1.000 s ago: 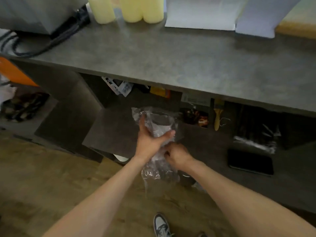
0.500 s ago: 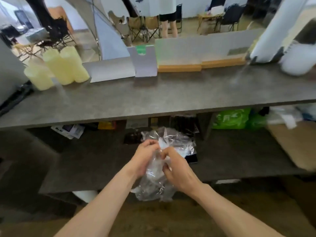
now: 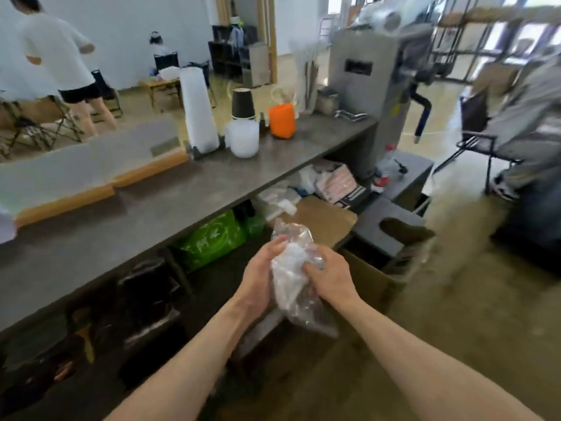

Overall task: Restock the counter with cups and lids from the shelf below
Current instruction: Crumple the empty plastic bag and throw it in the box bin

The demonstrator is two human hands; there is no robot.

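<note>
A crumpled clear plastic bag (image 3: 293, 268) is held between both hands in front of the lower shelf; what is inside it is too blurred to tell. My left hand (image 3: 261, 278) grips its left side and my right hand (image 3: 329, 276) grips its right side. On the grey counter (image 3: 145, 214) stand a tall white stack of cups (image 3: 197, 113) in a holder, a low stack of clear lids (image 3: 243, 139) and a stack of black paper cups (image 3: 243, 103).
An orange container (image 3: 282, 120) and a grey machine (image 3: 364, 86) stand at the counter's right end. The shelf below holds a green bag (image 3: 212, 238), a cardboard box (image 3: 321, 218) and dark packs (image 3: 142, 302). A person (image 3: 57, 62) stands far left; a folding chair (image 3: 479, 138) is at right.
The view has swung up and to the right, bringing the counter's right end and machine into sight. Both hands have stayed on the plastic bag and squeezed it tighter.
</note>
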